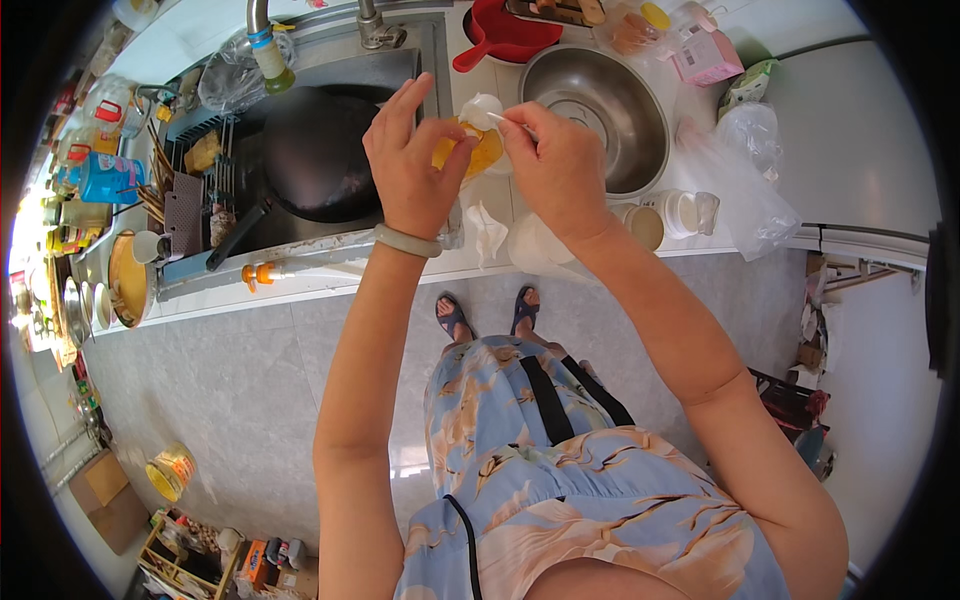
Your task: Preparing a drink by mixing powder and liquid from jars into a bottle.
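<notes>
My right hand (pixel 555 161) pinches the thin handle of a small white spoon (pixel 481 112), its bowl raised above a container of yellow-orange contents (pixel 484 154). My left hand (pixel 420 157) is at the container's left side, thumb and forefinger brought together near its rim; a small pale thing shows by the fingertips, too small to name. The fingers hide part of the container. A crumpled white tissue (pixel 487 232) lies on the counter just below. To the right stands a wide stainless steel bowl (pixel 637 124).
A black wok (pixel 322 157) sits in the sink (pixel 405 67) at left, under a faucet hose (pixel 264 52). Behind the steel bowl is a red pan (pixel 517 34). Jars (pixel 679 214) and a plastic bag (pixel 750 202) are at right, an orange pump top (pixel 259 276) along the front edge.
</notes>
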The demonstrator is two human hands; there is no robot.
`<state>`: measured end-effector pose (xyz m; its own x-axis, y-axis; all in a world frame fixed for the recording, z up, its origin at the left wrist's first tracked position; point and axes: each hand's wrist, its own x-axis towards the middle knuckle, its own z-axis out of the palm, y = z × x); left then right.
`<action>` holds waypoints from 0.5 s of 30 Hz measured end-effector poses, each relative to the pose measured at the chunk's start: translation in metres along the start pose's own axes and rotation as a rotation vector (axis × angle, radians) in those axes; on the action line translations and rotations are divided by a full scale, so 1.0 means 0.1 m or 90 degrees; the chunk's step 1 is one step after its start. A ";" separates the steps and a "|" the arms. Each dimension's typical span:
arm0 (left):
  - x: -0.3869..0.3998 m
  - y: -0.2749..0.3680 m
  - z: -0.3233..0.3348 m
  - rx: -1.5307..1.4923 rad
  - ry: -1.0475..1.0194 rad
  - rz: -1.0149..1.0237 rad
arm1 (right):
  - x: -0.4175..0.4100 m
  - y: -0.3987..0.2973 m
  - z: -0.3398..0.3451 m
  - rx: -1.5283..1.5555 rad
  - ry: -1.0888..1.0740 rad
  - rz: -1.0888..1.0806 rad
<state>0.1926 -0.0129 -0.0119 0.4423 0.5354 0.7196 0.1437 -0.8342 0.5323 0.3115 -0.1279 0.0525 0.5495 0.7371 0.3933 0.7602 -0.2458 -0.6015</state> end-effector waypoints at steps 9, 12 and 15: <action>0.04 -0.01 0.00 -0.021 0.015 -0.057 | 0.01 0.00 -0.03 0.027 -0.011 0.024; 0.03 -0.01 0.02 -0.023 0.012 -0.078 | 0.02 0.01 -0.04 0.023 -0.021 0.026; -0.01 -0.02 0.05 -0.013 0.016 -0.072 | 0.01 0.00 -0.06 0.025 -0.030 0.035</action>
<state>0.1965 -0.0125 -0.0163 0.4021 0.6291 0.6653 0.1728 -0.7657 0.6196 0.3139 -0.1303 0.0571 0.5730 0.7517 0.3265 0.7141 -0.2624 -0.6491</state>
